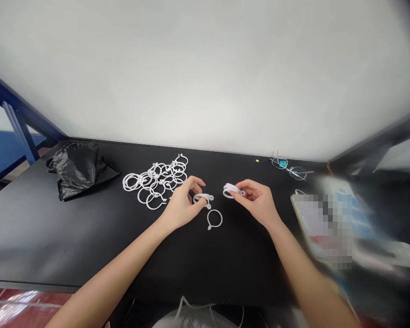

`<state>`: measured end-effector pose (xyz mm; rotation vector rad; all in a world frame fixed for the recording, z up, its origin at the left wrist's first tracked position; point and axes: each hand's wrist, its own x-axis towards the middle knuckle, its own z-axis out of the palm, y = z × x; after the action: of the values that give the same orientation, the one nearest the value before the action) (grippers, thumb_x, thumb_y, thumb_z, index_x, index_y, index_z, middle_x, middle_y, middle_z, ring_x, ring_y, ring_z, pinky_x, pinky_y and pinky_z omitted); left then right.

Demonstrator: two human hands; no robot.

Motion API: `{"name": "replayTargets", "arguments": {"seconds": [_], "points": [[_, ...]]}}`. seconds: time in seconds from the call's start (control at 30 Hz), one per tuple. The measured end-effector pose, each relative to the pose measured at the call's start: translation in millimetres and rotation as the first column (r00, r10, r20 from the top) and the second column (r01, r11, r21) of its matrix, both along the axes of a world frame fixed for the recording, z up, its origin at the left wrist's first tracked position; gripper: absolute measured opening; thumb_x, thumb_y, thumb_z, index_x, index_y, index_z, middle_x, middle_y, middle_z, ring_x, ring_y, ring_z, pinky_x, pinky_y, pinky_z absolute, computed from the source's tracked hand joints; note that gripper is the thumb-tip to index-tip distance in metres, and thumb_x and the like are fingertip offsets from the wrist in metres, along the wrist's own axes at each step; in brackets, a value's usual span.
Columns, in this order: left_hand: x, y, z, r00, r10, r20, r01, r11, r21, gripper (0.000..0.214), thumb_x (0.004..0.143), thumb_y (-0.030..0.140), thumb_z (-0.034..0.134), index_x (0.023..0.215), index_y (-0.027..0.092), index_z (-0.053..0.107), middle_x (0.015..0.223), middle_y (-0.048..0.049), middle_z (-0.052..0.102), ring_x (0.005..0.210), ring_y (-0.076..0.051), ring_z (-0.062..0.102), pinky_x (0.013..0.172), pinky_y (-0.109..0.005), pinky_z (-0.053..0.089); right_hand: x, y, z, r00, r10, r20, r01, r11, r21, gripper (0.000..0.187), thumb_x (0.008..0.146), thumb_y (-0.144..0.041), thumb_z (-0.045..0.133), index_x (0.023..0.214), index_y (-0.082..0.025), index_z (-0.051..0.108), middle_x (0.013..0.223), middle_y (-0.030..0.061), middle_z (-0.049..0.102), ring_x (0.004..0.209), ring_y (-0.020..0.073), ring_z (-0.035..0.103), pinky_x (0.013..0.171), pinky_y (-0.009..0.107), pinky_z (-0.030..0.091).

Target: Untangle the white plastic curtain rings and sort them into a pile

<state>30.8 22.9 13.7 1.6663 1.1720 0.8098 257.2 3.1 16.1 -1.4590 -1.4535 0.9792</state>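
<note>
My right hand (258, 200) pinches a small stack of white curtain rings (229, 193) between thumb and fingers, just above the black table. My left hand (181, 205) is closed on a couple of white curtain rings (196, 199), the thumb lying over them and their small eyelets pointing right. A single curtain ring (221, 218) lies flat on the table below and between the hands. Left of my left hand spreads a loose pile of curtain rings (150, 189), some overlapping; my hand hides its right edge.
A crumpled black plastic bag (77, 168) lies on the black table (99, 237) at the left. Eyeglasses (298, 173) rest at the back right, near the pale wall (205, 82). A phone (304, 214) with a blurred screen stands beyond my right forearm. Blue metal framing (18, 123) borders the left.
</note>
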Motion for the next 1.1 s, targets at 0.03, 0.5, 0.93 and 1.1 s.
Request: {"name": "replayTargets", "arguments": {"seconds": [0.03,0.5,0.93,1.1], "points": [[-0.2,0.9,0.2,0.998,0.0,0.058,0.003,0.998,-0.059,0.027,0.076,0.021,0.06,0.102,0.021,0.052,0.076,0.0027,0.056,0.067,-0.013,0.053,0.057,-0.024,0.041,-0.5,-0.2,0.5,1.0,-0.003,-0.006,0.003,0.999,0.033,0.015,0.077,-0.033,0.072,0.079,-0.019,0.066,0.065,-0.0002,0.058,0.056,0.0119,0.046,0.052,0.027,0.035],[8.9,-2.2,5.2,0.85,0.174,0.497,0.13,0.845,-0.518,0.043,0.084,0.041,0.065,0.118,0.019,0.049,0.092,-0.0083,0.07,0.093,-0.022,0.066,0.059,-0.025,0.055,-14.7,-11.1,1.3,0.96,0.271,0.065,-0.279,0.936,0.216,0.018,0.078,-0.011,0.063,0.083,-0.024,0.074,0.086,0.0025,0.068,0.059,0.011,0.053,0.048,0.025,0.038],[12.7,-7.5,-1.8,0.874,-0.003,0.485,0.274,0.829,-0.488,0.037,0.085,0.045,0.067,0.111,0.019,0.058,0.089,-0.0058,0.069,0.088,-0.019,0.066,0.062,-0.026,0.059,-26.3,-14.3,-9.7,0.986,0.156,0.065,-0.168,0.946,0.276,0.02,0.084,-0.018,0.064,0.1,-0.025,0.073,0.1,0.0057,0.067,0.065,0.0129,0.061,0.05,0.027,0.052],[12.0,-6.3,-3.4,0.833,0.033,0.553,0.311,0.797,-0.517,0.037,0.084,0.04,0.07,0.112,0.019,0.058,0.095,-0.0075,0.07,0.092,-0.021,0.068,0.064,-0.026,0.059,-31.2,-17.5,-7.7,0.992,0.125,0.005,-0.121,0.948,0.296,0.014,0.086,-0.021,0.064,0.096,-0.025,0.073,0.1,0.0068,0.067,0.075,0.0174,0.067,0.061,0.033,0.06]]}}
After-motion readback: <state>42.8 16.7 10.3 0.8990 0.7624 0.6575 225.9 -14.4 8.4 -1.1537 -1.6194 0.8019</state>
